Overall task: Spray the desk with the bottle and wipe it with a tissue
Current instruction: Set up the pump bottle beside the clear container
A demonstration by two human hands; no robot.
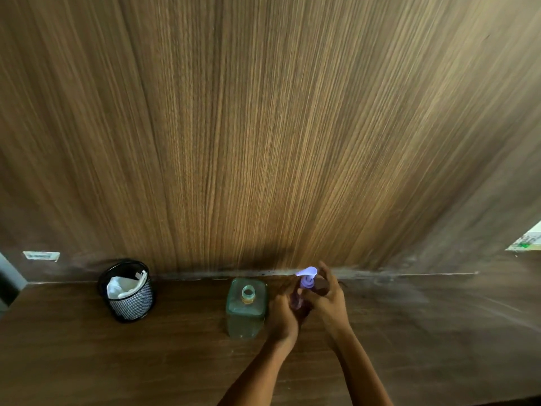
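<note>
Left hand and right hand clasp the purple bottle.

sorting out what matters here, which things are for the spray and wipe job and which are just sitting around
For the job:
- purple spray bottle, held in the left hand and right hand
- desk
- white tissue, in the mesh cup

Just lying about:
- green square bottle, no cap
- white label on the wall
- papers at the right edge
</note>
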